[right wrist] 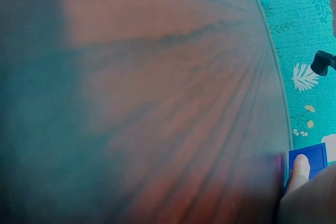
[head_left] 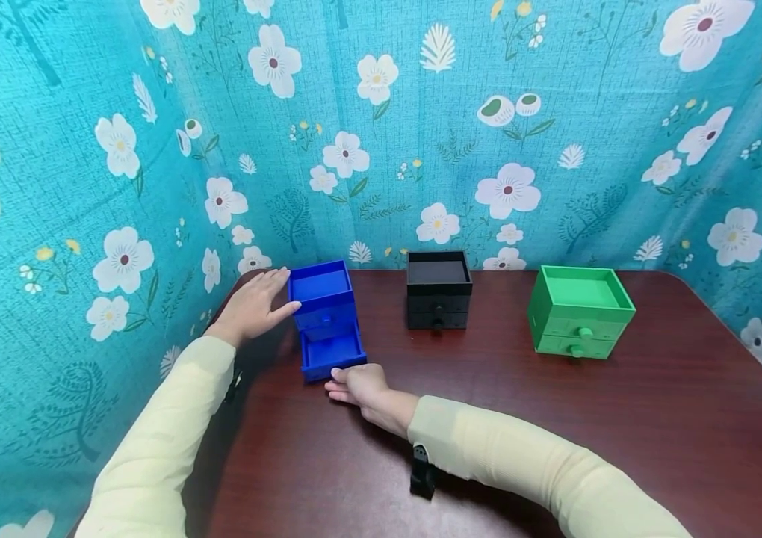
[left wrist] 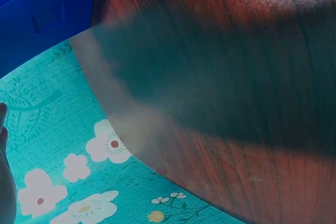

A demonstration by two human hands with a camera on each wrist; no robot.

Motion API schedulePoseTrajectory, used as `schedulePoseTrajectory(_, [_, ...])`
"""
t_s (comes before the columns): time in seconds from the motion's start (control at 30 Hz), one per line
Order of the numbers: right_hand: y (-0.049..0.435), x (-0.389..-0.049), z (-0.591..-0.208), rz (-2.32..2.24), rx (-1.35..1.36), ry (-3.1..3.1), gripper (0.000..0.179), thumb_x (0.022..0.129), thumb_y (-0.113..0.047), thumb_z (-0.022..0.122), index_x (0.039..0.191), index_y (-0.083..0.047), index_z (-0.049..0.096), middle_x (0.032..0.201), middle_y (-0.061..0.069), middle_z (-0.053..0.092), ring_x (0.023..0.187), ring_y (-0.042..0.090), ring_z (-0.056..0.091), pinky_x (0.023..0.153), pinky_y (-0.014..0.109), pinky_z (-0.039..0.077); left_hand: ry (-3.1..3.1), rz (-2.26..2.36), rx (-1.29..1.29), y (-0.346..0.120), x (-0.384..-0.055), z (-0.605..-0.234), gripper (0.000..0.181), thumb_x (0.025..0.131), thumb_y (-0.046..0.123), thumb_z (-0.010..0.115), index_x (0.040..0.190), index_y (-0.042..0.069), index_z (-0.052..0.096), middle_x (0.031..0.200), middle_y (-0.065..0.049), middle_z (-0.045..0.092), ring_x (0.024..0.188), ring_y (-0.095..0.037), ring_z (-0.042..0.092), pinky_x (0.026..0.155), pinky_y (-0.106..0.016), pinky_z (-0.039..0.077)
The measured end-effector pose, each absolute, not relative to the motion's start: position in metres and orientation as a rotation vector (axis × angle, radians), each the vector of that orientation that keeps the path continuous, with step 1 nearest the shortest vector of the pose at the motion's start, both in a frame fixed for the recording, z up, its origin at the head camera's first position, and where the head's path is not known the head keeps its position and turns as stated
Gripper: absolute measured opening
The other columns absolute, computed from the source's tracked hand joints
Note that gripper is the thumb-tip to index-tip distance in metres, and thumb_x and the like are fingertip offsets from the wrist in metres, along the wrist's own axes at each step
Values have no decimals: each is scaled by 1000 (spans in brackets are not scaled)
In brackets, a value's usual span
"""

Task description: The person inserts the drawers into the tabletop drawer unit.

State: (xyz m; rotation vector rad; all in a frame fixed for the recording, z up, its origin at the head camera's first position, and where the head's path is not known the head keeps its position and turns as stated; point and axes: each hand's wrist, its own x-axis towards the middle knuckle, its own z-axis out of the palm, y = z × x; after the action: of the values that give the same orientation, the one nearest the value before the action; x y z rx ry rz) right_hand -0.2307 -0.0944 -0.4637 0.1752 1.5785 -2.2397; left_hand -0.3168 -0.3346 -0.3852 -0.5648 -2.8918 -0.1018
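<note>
A small blue two-drawer box (head_left: 322, 299) stands at the left of the table, its lower drawer (head_left: 332, 351) pulled out and bare inside. My left hand (head_left: 256, 305) rests against the box's left side, fingers straight and thumb near the front corner. At the front of the pulled-out drawer, my right hand (head_left: 362, 387) pinches at the middle, thumb above the other fingers; the knob there is hidden. In the right wrist view the thumb (right wrist: 300, 167) overlaps the blue drawer front (right wrist: 316, 157). Part of the blue box (left wrist: 50, 22) shows in the left wrist view.
A black two-drawer box (head_left: 438, 299) stands to the right of the blue one, and a green two-drawer box (head_left: 579, 321) farther right, both with drawers shut. All stand on a dark red-brown table (head_left: 488, 388). A teal flowered curtain (head_left: 421, 134) hangs behind and along the left.
</note>
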Motion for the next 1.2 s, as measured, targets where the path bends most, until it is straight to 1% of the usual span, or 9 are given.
schedulePoseTrajectory(0.3, [-96, -231, -463, -2232, 185, 1584, 10, 91, 8, 60, 99, 13, 57, 94, 29, 67, 78, 27, 71, 71, 37, 58, -2901, -113, -551, -334, -316, -384, 82, 97, 57, 45, 151, -1, 28, 154, -20, 30, 142, -35, 25, 116, -47, 15])
schedulePoseTrajectory(0.53, [-99, -236, -461, -2259, 195, 1571, 13, 91, 7, 61, 101, 13, 55, 98, 32, 66, 83, 32, 71, 72, 38, 58, -2906, -124, -548, -335, -316, -383, 82, 97, 57, 44, 152, -1, 28, 154, -20, 29, 143, -35, 25, 116, -47, 15])
schedulePoseTrajectory(0.83, [-104, -240, -460, -2224, 209, 1570, 13, 91, 7, 61, 102, 13, 56, 93, 30, 68, 74, 25, 70, 69, 36, 58, -2906, -129, -550, -335, -316, -385, 82, 96, 57, 45, 152, -1, 28, 154, -19, 30, 143, -34, 25, 116, -46, 15])
schedulePoseTrajectory(1.07, [-105, -249, -460, -2231, 209, 1595, 17, 92, 5, 62, 105, 15, 57, 95, 30, 68, 80, 29, 71, 70, 36, 58, -2904, -145, -551, -335, -316, -384, 82, 96, 58, 45, 152, 0, 28, 154, -19, 30, 143, -35, 25, 116, -47, 15])
schedulePoseTrajectory(1.2, [-105, -254, -461, -2217, 189, 1601, 15, 92, 4, 62, 103, 14, 58, 98, 30, 67, 80, 28, 71, 71, 36, 58, -2911, -138, -546, -334, -315, -383, 81, 96, 58, 45, 152, 1, 27, 155, -18, 29, 143, -34, 24, 116, -46, 15])
